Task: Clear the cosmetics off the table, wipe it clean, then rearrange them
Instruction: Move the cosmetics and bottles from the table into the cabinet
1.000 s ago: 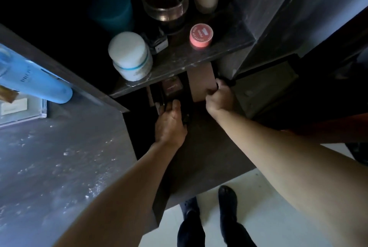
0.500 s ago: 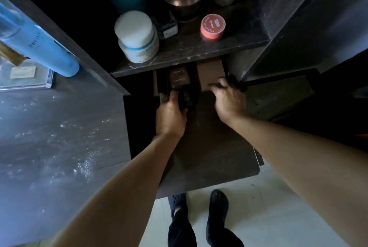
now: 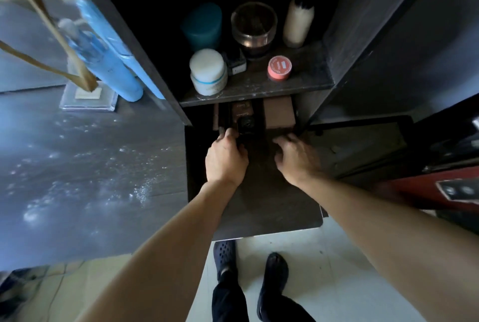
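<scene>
My left hand (image 3: 226,158) reaches under the shelf and grips a small black case (image 3: 246,124) on the dark lower table (image 3: 272,199). Behind the case lies a dark brown palette (image 3: 241,110), with a flat brown box (image 3: 278,114) to its right. My right hand (image 3: 295,157) rests on the lower table just in front of the brown box, fingers loosely bent, with nothing seen in it. On the shelf (image 3: 259,88) above stand a white jar (image 3: 207,72), a pink tin (image 3: 279,67), a teal tub (image 3: 202,26), a glass jar (image 3: 254,26) and a cream bottle (image 3: 298,23).
The dusty grey tabletop (image 3: 90,166) spreads to the left, carrying a blue bottle (image 3: 111,67) and a clear acrylic block (image 3: 88,100). A brown strap (image 3: 51,36) hangs over them. A dark cabinet wall (image 3: 388,49) and a red object (image 3: 440,192) stand at the right. My feet are on the white floor.
My right hand has drawn back from the brown box onto the lower table. My left hand has closed round the small black case. The view has tilted up, showing more of the shelf.
</scene>
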`<state>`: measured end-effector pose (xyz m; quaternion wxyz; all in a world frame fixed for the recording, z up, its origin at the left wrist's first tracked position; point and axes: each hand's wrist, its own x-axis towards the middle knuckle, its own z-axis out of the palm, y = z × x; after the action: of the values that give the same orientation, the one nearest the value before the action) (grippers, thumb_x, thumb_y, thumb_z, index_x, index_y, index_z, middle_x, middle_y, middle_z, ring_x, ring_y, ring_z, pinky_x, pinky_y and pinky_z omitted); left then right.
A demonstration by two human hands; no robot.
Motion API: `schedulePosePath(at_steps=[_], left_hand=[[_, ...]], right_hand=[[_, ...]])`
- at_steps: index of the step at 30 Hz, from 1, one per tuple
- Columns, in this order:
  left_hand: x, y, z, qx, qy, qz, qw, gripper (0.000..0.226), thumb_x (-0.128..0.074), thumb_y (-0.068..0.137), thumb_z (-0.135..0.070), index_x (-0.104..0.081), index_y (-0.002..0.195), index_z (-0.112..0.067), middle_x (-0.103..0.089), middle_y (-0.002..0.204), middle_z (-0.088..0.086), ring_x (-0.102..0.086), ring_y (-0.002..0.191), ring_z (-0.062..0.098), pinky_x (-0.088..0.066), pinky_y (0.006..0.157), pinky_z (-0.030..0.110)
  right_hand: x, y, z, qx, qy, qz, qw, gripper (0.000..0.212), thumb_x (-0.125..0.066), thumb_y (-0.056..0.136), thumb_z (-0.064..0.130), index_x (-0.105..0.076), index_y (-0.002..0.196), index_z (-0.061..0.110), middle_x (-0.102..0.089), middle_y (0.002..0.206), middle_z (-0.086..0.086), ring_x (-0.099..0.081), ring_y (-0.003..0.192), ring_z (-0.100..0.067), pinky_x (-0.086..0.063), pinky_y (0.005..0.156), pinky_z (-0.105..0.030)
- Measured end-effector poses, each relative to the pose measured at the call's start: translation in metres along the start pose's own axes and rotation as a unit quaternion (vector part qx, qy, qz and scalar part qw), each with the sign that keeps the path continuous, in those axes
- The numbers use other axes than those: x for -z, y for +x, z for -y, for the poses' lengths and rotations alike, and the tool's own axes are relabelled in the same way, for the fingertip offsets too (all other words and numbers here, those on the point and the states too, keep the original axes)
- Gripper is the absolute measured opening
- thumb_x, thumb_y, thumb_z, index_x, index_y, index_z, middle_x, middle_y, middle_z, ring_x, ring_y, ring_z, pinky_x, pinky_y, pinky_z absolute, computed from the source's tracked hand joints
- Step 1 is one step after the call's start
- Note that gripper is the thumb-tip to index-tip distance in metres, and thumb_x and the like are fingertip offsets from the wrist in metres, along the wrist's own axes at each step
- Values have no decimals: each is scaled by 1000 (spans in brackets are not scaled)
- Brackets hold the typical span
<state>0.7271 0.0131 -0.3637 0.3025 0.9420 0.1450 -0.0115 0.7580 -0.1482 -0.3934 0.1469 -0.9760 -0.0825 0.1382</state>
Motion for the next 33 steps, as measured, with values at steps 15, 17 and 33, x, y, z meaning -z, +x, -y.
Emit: schedulePosePath(at_steps=[15,17,33], left_hand=[[209,-97,88,145,31,-90,985,21,-56,81,-18,-63,101,-16,-68,100,6,-61,90,30,-45,70,35],[231,-96,110,153,41,-88,984,21,-57,82,-18,-64,102,-15,-67,101,6,-61,91,31,-46,71,35],[304,40,229,12,115,57,992,27,-45,87,-31,-64,102,-18,-58,104,0,-57,103,25,-50,81,38]], right_hand=[[63,-72,180,187,102,-14,977,27,-60,83,22,-64,109,21,-67,100,3,-65,90,-21,-53,71,-35],[63,-68,208,197,98,-12,976,26,-61,81,22,-65,107,21,-67,97,3,-65,88,-22,-52,69,-36],[40,25,340,-66,160,-77,982,50,-61,83,30,-48,129,14,-61,123,-9,-59,110,-30,-49,89,-43]])
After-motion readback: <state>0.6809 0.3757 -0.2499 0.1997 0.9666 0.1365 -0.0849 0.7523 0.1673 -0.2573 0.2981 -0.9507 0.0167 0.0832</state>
